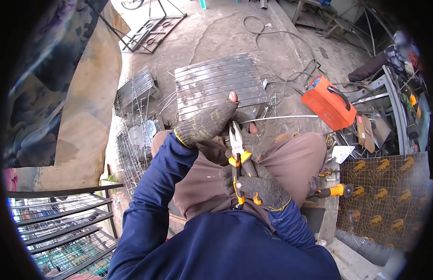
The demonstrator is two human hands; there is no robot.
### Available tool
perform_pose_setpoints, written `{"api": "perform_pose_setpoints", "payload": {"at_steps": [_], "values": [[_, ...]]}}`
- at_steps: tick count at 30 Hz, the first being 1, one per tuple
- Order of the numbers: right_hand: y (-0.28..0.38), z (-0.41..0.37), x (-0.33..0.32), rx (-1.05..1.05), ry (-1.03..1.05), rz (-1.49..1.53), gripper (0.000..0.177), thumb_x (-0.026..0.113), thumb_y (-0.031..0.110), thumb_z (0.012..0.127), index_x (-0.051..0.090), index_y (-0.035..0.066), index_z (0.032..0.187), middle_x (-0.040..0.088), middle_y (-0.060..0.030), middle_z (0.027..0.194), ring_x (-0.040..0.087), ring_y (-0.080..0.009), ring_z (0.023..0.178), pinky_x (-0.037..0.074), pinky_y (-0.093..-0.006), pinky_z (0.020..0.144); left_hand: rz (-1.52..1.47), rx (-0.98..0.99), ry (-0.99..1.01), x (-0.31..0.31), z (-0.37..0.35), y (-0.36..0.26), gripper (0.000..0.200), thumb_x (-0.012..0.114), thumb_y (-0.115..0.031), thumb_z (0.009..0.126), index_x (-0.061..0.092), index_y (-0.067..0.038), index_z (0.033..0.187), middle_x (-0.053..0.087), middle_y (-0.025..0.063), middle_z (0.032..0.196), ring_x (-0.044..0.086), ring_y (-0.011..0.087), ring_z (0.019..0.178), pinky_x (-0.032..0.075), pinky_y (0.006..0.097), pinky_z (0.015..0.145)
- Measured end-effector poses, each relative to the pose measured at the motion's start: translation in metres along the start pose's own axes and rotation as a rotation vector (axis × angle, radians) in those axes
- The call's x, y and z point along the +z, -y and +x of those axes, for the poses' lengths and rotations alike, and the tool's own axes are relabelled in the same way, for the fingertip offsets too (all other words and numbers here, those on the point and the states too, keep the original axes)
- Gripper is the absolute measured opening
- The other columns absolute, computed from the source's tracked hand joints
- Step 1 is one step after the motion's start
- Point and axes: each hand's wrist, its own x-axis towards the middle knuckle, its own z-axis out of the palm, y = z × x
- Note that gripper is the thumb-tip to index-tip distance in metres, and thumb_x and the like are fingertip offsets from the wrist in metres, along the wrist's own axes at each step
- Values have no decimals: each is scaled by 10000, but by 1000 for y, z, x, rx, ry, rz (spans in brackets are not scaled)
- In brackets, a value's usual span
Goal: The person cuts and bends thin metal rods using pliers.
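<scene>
Grey knit gloves with bare fingertips cover both hands. My right hand is wrapped round the yellow and black handles of a pair of pliers, whose metal jaws point away from me. Beside the jaws, my left hand pinches a thin pale wire, which runs out to the right towards an orange machine. The contact between jaws and wire is partly hidden by the left glove. Beyond my hands stands a low slatted metal table.
An orange-ended power tool lies by my right knee. Wire mesh stands at the left, near a black metal rack. Cables loop over the floor. A metal frame lies further back, and hanging cloth blocks the upper left.
</scene>
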Motion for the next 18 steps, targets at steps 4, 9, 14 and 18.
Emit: {"api": "perform_pose_setpoints", "payload": {"at_steps": [4, 9, 14, 18], "values": [[-1, 2, 3, 33, -6, 101, 546, 553, 50, 927, 386, 46, 1447, 627, -113, 1162, 642, -175, 993, 534, -301, 825, -63, -79, 18, 0, -5, -10, 782, 250, -685, 974, 469, -31, 1342, 726, 149, 920, 690, 195, 670, 519, 244, 572], [-2, 5, 7, 142, -166, 37, 430, 592, 109, 905, 511, 25, 1318, 650, -62, 939, 649, -146, 834, 535, -303, 728, -94, 13, 83, -5, 3, 12, 643, 525, -553, 962, 521, -35, 1343, 664, 114, 1191, 632, 180, 1013, 517, 287, 859], [-26, 6, -1, 82, -73, 257, 191, 580, 112, 896, 566, 45, 1075, 566, -34, 752, 560, -134, 594, 508, -299, 574, 196, 70, 109, -11, -6, 30, 685, 674, -482, 898, 501, -43, 1394, 586, 122, 1314, 528, 221, 1235, 416, 355, 1043], [-23, 8, 7, 77, -93, 304, 158, 558, 118, 903, 541, 56, 1048, 550, -35, 752, 557, -148, 611, 499, -320, 588, 483, 170, 186, -11, -12, 29, 834, 679, -592, 844, 468, -22, 1413, 529, 124, 1368, 512, 249, 1258, 388, 409, 1068]]}}
